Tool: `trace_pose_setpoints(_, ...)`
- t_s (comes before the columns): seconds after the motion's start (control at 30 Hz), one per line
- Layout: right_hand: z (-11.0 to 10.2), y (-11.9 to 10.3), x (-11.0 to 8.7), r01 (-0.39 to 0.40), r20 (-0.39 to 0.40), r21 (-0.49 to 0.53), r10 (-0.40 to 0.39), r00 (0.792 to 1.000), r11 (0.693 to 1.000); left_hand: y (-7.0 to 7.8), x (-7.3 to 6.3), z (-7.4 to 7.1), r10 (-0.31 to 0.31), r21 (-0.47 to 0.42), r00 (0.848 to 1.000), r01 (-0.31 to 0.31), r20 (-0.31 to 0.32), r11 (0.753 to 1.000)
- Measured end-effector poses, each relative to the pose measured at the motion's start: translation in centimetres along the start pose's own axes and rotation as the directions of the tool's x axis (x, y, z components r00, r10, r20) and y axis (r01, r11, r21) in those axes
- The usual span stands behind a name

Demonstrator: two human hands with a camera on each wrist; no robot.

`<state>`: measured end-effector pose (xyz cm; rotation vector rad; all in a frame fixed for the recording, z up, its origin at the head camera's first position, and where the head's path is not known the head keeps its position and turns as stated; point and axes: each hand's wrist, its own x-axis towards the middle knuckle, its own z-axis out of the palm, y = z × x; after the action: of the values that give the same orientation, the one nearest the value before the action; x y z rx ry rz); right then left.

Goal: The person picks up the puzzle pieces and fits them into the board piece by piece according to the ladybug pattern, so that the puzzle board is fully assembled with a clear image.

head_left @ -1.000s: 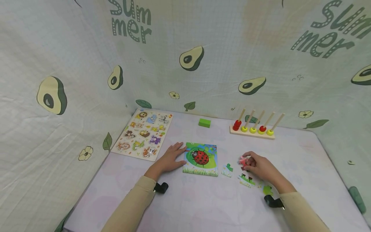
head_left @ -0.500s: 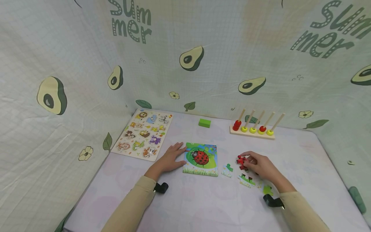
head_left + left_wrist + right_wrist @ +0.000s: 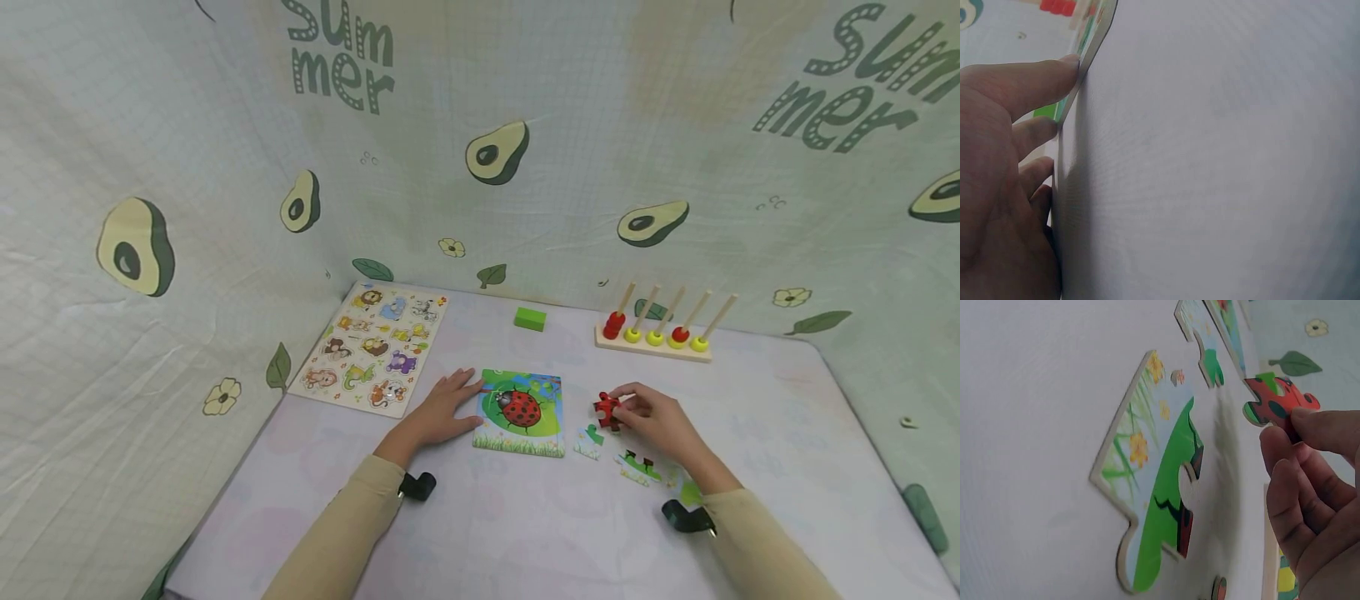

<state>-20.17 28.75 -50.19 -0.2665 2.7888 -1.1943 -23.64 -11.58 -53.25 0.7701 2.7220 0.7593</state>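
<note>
My left hand point(image 3: 438, 410) lies flat with its fingers spread, thumb and fingertips at the left edge of a square ladybird puzzle board point(image 3: 553, 417). In the left wrist view the thumb point(image 3: 1047, 81) touches the board's edge. Thumb and fingers of my right hand point(image 3: 663, 423) pinch a red jigsaw piece point(image 3: 605, 412) with black spots. The right wrist view shows this piece point(image 3: 1279, 403) tilted and raised above the table. Below it lie loose jigsaw pieces: a small pale one with a green knob point(image 3: 588, 442), a green grassy one point(image 3: 637, 468) and another green one point(image 3: 688, 492) partly hidden by the right wrist.
An animal peg puzzle board point(image 3: 382, 337) lies at the back left. A green block point(image 3: 530, 319) stands behind the ladybird board. To the back right is a wooden bead stacker point(image 3: 652, 348) with red and yellow beads. A printed cloth point(image 3: 570, 200) hangs behind the table.
My right hand has turned the pinched piece so its red face shows, and moved it left, towards the ladybird board. The left hand has stayed still.
</note>
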Motion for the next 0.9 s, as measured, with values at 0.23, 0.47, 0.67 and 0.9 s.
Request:
trace_pose_setpoints(0.23, 1.5, -1.4, 1.0, 0.019, 0.019, 0.072, -0.021, 1.000, 0.997, 0.1, -0.1, -0.1, 0.001, -0.014, 1.000, -0.001, -0.005, 1.000)
trace_pose_setpoints(0.47, 3.5, -2.9, 2.0, 0.038, 0.029, 0.123, -0.041, 0.999, 0.992, 0.1, -0.1, -0.1, -0.004, -0.014, 1.000, 0.004, -0.003, 1.000)
trace_pose_setpoints(0.67, 4.8, -3.9, 2.7, 0.032, 0.080, 0.216, -0.051, 0.996, 0.976, 0.1, -0.1, -0.1, -0.015, -0.008, 1.000, 0.015, 0.010, 1.000)
trace_pose_setpoints(0.9, 6.3, -4.8, 3.5, 0.057, 0.108, 0.205, -0.080, 0.991, 0.977, -0.1, -0.2, 0.0, -0.016, -0.004, 1.000, 0.016, 0.007, 1.000)
